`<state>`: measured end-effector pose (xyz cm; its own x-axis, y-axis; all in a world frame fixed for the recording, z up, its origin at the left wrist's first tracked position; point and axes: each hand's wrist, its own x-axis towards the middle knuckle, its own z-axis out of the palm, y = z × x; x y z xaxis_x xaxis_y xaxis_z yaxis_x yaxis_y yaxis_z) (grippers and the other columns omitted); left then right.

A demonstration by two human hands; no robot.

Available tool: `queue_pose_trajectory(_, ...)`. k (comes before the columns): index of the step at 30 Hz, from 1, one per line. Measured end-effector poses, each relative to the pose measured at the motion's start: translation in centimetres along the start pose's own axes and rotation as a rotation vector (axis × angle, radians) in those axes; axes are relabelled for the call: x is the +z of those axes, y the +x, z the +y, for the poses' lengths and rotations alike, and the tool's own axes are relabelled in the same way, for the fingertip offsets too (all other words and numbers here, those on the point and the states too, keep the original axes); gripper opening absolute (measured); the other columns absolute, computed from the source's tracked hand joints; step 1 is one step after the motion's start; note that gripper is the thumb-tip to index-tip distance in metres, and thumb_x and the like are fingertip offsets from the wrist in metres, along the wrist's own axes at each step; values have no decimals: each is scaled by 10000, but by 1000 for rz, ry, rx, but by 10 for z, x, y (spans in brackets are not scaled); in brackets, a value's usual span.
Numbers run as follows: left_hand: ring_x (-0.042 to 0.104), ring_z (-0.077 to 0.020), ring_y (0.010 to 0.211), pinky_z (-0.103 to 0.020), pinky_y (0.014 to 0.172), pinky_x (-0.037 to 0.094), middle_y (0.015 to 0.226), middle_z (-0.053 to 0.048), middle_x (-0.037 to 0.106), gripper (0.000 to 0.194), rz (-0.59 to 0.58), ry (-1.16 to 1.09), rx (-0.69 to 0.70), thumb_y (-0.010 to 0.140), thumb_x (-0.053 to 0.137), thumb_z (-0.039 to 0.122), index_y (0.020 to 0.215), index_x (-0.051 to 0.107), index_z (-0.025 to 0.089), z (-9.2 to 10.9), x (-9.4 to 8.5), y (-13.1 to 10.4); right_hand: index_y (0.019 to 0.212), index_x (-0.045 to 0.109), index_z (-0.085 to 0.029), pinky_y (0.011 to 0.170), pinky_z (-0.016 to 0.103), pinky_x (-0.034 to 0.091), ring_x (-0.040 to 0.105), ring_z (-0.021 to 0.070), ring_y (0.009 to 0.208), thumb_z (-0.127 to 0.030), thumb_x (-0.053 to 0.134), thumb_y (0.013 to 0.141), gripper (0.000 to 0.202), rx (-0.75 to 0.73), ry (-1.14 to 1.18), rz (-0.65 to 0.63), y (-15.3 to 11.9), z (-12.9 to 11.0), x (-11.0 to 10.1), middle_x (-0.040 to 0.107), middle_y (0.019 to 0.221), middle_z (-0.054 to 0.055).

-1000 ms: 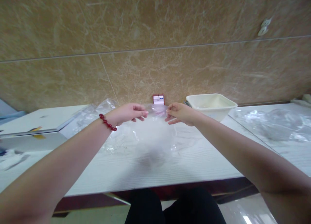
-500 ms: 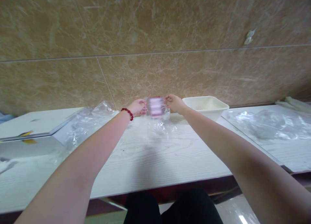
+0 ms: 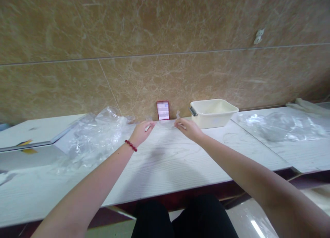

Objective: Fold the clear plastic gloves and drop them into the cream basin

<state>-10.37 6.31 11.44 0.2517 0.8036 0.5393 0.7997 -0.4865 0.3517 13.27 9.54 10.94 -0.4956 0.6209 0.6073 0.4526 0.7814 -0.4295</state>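
Note:
My left hand [image 3: 144, 130], a red bead bracelet at its wrist, is closed in a pinch on one side of a clear plastic bag [image 3: 165, 123]. The other side is pinched by my right hand [image 3: 187, 127]. Between my fingertips the film spans low over the white tabletop, thin and hard to make out. Just beyond it, a small red-edged card or case [image 3: 163, 110] with a pale, blurred-out face leans upright against the marble wall. Neither hand touches it.
Right of my right hand stands a cream plastic bin [image 3: 211, 121] with a grey handle clip. Crumpled clear bags [image 3: 99, 134] lie at the left beside a white box [image 3: 33, 131]. More clear plastic [image 3: 286, 128] lies at the right. The table's front edge [image 3: 180, 193] runs above my knees.
Both hands have come down and slightly apart, bringing the plastic bag lower and flatter. The red-edged card, blurred behind the film before, now shows plainly against the wall.

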Motion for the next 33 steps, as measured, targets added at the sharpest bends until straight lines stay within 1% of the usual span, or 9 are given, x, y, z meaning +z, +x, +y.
queue_pose_trajectory(3, 526, -152, 882, -302, 833, 387, 899, -60, 615, 291, -8, 17, 25, 802, 369, 321, 870, 600, 159, -4, 27, -38, 867, 544, -195, 760, 228, 395, 545, 128, 891, -320, 396, 803, 204, 24, -21, -87, -40, 1, 20, 601, 903, 40)
queue_pose_trajectory(7, 516, -143, 893, -296, 835, 399, 919, -58, 595, 257, -195, -3, 78, 798, 384, 279, 887, 603, 176, -10, 57, -83, 891, 538, -197, 785, 223, 390, 454, 139, 1054, -296, 342, 833, 228, 67, -54, -227, -88, -1, 43, 589, 931, 50)
queue_pose_trajectory(12, 487, -149, 948, -301, 852, 384, 1028, -75, 543, 282, -324, 52, 77, 807, 367, 293, 924, 605, 196, -10, 66, -107, 855, 540, -200, 879, 284, 320, 523, 128, 919, -279, 330, 839, 225, 92, -223, -377, -109, -14, 48, 585, 869, 38)
queue_pose_trajectory(15, 471, -158, 985, -353, 903, 324, 1055, -71, 537, 313, -395, 116, 83, 819, 332, 326, 951, 597, 226, -4, 59, -108, 862, 535, -199, 949, 368, 206, 549, 116, 806, -301, 335, 835, 226, 98, -312, -409, -109, -23, 43, 587, 833, 23)
queue_pose_trajectory(19, 431, -203, 1052, -459, 946, 204, 1141, -49, 501, 378, -514, 199, 109, 750, 391, 483, 1042, 538, 294, 8, 36, -105, 949, 511, -200, 959, 422, 144, 554, 140, 819, -421, 351, 805, 308, 117, -307, -390, -108, -28, 30, 603, 831, 30)
queue_pose_trajectory(21, 420, -213, 1067, -465, 946, 196, 1151, -40, 499, 432, -547, 195, 109, 726, 398, 520, 1083, 504, 300, 13, 25, -101, 943, 518, -197, 954, 407, 165, 555, 141, 815, -419, 326, 815, 321, 131, -284, -365, -106, -29, 22, 611, 822, 32)
queue_pose_trajectory(24, 461, -169, 1021, -370, 925, 278, 1082, -36, 550, 386, -503, 119, 69, 810, 288, 418, 1069, 519, 247, 20, 20, -87, 911, 537, -183, 863, 318, 311, 547, 139, 824, -367, 287, 835, 320, 199, -261, -304, -94, -30, 15, 605, 846, 54)
queue_pose_trajectory(28, 474, -167, 1001, -307, 883, 335, 1066, -87, 552, 391, -429, 145, 32, 827, 254, 314, 1083, 497, 145, 32, 47, -62, 962, 517, -166, 728, 248, 380, 545, 146, 830, -281, 252, 851, 309, 308, -269, -302, -67, -27, 33, 595, 875, 76)
queue_pose_trajectory(33, 297, -242, 1172, -382, 956, 221, 1251, -160, 373, 526, -487, 288, -23, 777, 336, 385, 1208, 347, 84, 44, 94, -51, 1109, 448, -90, 833, 271, 340, 462, 183, 1013, -159, 279, 821, 342, 353, -380, -436, -47, -9, 78, 512, 1083, 145)
